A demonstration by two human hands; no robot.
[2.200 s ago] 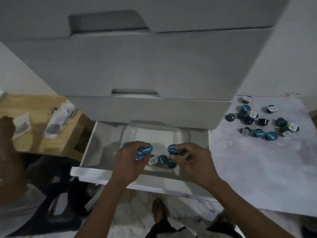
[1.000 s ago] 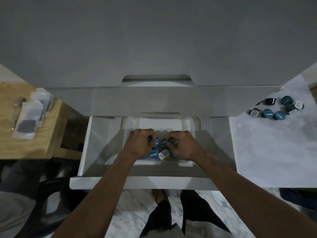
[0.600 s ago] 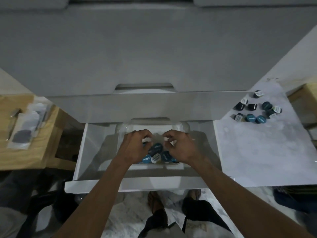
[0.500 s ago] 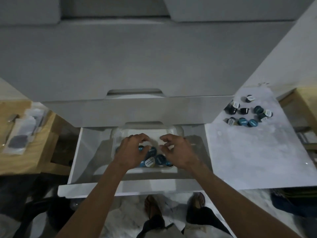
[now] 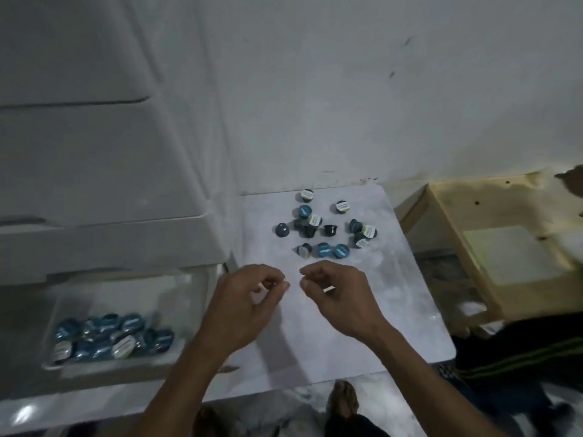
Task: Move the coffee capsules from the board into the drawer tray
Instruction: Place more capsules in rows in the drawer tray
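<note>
While both hands hover over the near half of the white board (image 5: 394,310), I see nothing held in either one. My left hand (image 5: 243,307) has its fingers loosely curled, thumb and forefinger close but not pinching anything; my right hand (image 5: 342,298) mirrors it just beside it, fingertips bent inward and empty, a small gap between the two hands. Beyond the fingertips of both hands, toward the wall (image 5: 347,89), the loose capsules (image 5: 325,230) lie scattered on the board in a cluster: some show blue lids, some pale lids, and a few dark ones lie tipped or upside down. The nearest row of that cluster sits just past my right fingertips, not touching them. Off to the left of my left hand and lower, the clear drawer tray (image 5: 63,298) sits in the open drawer (image 5: 104,386), with a heap of stored capsules (image 5: 113,337) piled at its near end, blue and pale lids mixed; that part is blurred. To the right of my right hand, past the board's edge, there is a wooden box (image 5: 504,247).
</note>
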